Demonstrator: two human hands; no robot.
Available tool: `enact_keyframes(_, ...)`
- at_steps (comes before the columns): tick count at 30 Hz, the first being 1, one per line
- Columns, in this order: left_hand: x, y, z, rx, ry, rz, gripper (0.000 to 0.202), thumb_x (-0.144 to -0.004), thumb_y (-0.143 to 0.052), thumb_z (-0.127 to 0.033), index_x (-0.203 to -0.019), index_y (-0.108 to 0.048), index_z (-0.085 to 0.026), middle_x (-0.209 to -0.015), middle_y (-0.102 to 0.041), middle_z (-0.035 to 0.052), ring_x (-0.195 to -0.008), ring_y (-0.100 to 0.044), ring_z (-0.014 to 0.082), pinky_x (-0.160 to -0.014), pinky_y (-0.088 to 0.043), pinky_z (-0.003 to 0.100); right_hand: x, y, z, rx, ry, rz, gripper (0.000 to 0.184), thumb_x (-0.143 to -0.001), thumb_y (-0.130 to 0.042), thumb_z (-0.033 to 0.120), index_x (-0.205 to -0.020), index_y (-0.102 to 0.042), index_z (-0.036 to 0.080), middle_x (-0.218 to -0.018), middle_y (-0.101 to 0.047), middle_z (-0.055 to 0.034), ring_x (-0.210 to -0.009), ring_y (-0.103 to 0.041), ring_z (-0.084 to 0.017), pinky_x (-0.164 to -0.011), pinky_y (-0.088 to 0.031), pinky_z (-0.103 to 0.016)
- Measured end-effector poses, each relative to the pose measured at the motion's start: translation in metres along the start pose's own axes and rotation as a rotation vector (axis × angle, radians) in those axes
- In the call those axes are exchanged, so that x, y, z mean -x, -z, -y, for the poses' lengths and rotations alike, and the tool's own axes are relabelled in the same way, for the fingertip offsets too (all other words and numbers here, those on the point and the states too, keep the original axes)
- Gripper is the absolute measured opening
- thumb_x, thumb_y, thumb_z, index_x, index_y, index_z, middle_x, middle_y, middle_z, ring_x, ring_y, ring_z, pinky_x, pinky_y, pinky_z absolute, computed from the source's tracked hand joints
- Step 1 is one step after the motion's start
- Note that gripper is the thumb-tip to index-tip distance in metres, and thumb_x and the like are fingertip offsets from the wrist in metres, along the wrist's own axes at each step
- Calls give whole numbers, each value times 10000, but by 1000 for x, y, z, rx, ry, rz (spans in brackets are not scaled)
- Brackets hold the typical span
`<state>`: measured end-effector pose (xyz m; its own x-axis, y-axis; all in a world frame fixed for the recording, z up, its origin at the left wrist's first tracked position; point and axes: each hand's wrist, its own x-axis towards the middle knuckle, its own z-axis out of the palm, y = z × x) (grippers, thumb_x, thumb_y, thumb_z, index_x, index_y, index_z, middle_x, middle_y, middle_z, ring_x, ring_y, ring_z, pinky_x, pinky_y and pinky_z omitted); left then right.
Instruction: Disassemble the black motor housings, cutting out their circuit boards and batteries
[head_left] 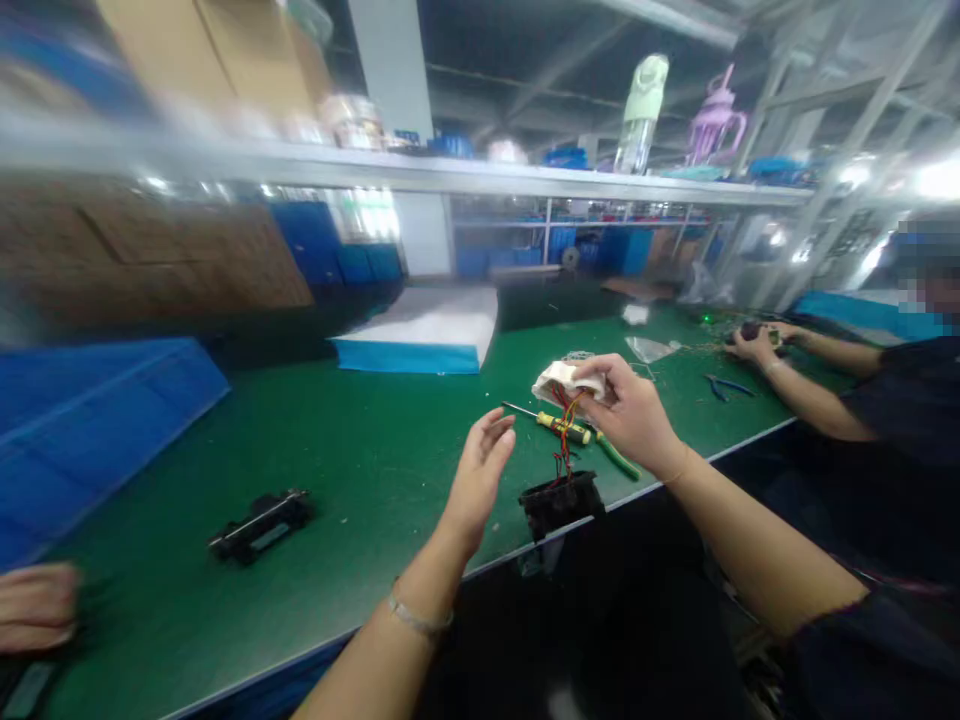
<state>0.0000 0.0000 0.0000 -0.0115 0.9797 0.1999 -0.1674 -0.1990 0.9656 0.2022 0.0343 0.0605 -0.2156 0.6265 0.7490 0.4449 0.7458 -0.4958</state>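
Note:
My right hand [626, 410] grips a white plastic housing [556, 382], its fingers on top and thumb beneath. Red, yellow and dark wires [568, 430] run from the housing down into an open black casing [561, 500] at the table's front edge. To the left of the wires, my left hand [484, 470] is raised with fingers apart and slightly curled, touching nothing. Behind the wires lies a yellow-and-black screwdriver [564, 428], its tip pointing left. Green-handled pliers [619, 456] rest beside it, partly hidden by my right hand.
A black module [260, 527] lies on the green table [375, 440] at left, near a blue bin [105, 430]. White sheets in a blue tray [412, 330] stand behind. At right, a co-worker's hands [757, 345] hold a dark part near blue-handled pliers [727, 388]. Another person's hand [37, 605] shows at lower left.

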Motion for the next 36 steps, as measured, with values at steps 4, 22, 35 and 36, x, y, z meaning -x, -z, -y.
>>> enact_keyframes(4, 13, -15, -6, -53, 18, 346, 423, -825, -615, -429, -1142, -608, -149, -1117, -652, 104, -1073, -577, 219, -957, -423, 318, 5, 1, 16, 18, 20, 50, 185, -851, -612, 304, -1008, -534, 248, -1113, -663, -21, -831, -660, -158, -639, -516, -243)
enact_keyframes(22, 23, -14, -6, -164, 163, 229, 424, -732, -686, -500, -947, -637, -138, -550, -420, -61, -465, -369, 59, -443, -281, 167, 31, -9, 1, 254, 94, -128, 190, -852, -624, 313, -1018, -581, 231, -1020, -700, -28, -815, -675, -152, -688, -519, -236)
enact_keyframes(35, 23, -3, -13, -277, -13, 87, 356, -880, -489, -496, -824, -581, -156, -558, -510, -38, -443, -507, 77, -436, -416, 159, 45, -11, 2, 201, 188, -152, 231, -823, -672, 245, -1031, -570, 252, -1090, -693, -22, -927, -671, -171, -754, -528, -276)
enact_keyframes(36, 23, -3, -14, -269, -10, 73, 353, -876, -494, -497, -858, -581, -156, -620, -550, -22, -453, -537, 82, -428, -434, 164, 46, -12, 0, 202, 178, -162, 234, -821, -675, 247, -1030, -570, 251, -1087, -694, -23, -923, -672, -173, -750, -529, -277)
